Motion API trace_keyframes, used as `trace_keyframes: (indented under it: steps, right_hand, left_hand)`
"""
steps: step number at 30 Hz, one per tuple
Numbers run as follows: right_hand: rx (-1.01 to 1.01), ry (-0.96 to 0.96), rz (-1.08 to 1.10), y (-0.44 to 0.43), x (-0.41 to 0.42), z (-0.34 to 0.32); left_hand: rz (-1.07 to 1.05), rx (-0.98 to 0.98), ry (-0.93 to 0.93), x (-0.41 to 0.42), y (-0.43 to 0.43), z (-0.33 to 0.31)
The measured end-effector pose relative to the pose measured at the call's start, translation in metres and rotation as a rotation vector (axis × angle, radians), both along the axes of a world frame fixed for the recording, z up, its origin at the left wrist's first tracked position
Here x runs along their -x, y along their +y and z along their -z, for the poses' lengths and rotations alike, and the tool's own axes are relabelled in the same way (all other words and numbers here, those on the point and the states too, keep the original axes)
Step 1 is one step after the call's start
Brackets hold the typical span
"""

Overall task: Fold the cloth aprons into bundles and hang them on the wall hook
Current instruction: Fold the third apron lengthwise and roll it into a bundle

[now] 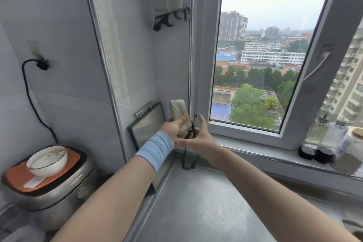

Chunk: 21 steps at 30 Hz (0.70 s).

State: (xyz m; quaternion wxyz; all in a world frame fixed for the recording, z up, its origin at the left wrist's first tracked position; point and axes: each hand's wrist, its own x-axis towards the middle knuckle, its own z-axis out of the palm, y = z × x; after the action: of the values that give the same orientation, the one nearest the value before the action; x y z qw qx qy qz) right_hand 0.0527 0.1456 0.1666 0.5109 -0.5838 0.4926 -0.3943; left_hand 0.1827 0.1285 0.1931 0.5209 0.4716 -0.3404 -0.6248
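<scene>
My left hand (172, 128) grips a rolled beige apron bundle (177, 109), held upright in front of the wall corner. A black strap (193, 132) runs around the bundle's lower end and a loop of it hangs down to the counter. My right hand (198, 137) is beside the bundle with its fingers around that strap. High on the wall another folded beige apron bundle (170, 9) with black straps hangs from above; the hook itself is out of view.
A steel counter (200, 202) lies below. A framed board with a handle (146, 124) leans on the wall. A rice cooker (51, 184) carries a white bowl (47, 161) at left. Jars (314, 151) line the sill by the open window sash (314, 65).
</scene>
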Motion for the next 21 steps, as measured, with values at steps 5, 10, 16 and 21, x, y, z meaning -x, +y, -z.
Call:
trace_keyframes:
  steps: [5,10,16,21]
  right_hand:
    - [0.006,-0.008,0.078,-0.011,0.013,0.004]
    - [-0.054,0.04,-0.055,-0.012,0.04,-0.007]
    - [-0.149,-0.098,-0.187,-0.014,0.071,-0.007]
    - [-0.216,-0.067,-0.315,-0.019,0.078,0.012]
  left_hand:
    - [0.12,-0.018,0.232,0.006,-0.001,-0.009]
    - [0.09,-0.046,0.234,-0.003,-0.002,-0.011]
    - [0.383,0.127,0.115,-0.019,0.009,-0.007]
    - [0.53,0.272,0.133,-0.023,0.026,-0.017]
